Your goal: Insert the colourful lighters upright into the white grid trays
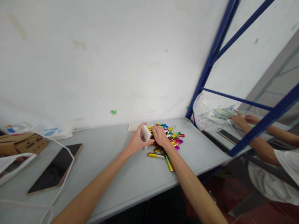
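Note:
My left hand [135,140] is closed around a white plastic tray with holes [145,133], held tilted up on its side above the table. Close beside it, my right hand [160,135] is curled at the left side of a pile of shiny coloured lighters [176,142]; what its fingers hold is hidden. The lighters are gold, red, green, blue and purple. A gold lighter with a silver end [156,155] lies in front of the pile, near a green and yellow one [169,163]. Behind my left hand, a second white holed tray [133,126] lies flat against the wall.
On the left lie a dark tablet [56,168], a white cable [70,152], a cardboard box [23,143] and a white box [56,132]. A blue metal frame [211,59] rises at right. Beyond it, another person's hands [243,119] work beside a clear plastic bag [203,113].

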{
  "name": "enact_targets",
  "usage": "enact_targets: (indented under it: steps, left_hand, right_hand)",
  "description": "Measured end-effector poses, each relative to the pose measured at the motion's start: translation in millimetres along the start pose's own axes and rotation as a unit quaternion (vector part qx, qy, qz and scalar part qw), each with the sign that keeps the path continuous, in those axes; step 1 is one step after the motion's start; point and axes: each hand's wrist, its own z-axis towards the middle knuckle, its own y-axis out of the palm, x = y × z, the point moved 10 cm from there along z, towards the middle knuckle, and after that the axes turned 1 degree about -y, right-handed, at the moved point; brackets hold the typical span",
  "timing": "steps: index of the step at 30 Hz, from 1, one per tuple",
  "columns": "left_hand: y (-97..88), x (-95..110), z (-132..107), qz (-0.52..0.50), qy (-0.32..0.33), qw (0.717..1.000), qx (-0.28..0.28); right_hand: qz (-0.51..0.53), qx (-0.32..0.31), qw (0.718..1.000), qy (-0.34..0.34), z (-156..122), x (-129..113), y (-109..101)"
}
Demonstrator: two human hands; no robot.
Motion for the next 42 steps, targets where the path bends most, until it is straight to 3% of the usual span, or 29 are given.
enact_targets:
  steps: [11, 26, 29, 34, 42]
  left_hand:
    - [-3.7, -1.2, -8.2, -0.007, -0.019, 1.0, -0.002]
    - [-0.6, -11.7, -12.5, 0.001, -0.028, 0.999, 0.015]
    - [1.3, -19.1, -10.5, -0.005, -0.029, 0.999, 0.015]
    - [-4.1, -22.9, -6.6, -0.01, -0.027, 0.999, 0.021]
    - [-18.0, -12.2, -13.1, -0.025, -0.035, 0.999, 0.002]
  right_hand:
    - [-0.029, -0.008, 0.999, 0.014, -4.1, 22.3, -24.3]
    - [-0.037, 0.007, 0.999, 0.023, -1.3, 16.9, -28.7]
    - [-0.026, 0.002, 0.999, -0.02, -2.3, -5.4, -20.6]
    - [-0.097, -0.085, 0.987, -0.095, -7.3, -37.8, 13.3]
    - [-0.196, -0.1, 0.973, -0.066, -4.6, -17.5, 12.5]
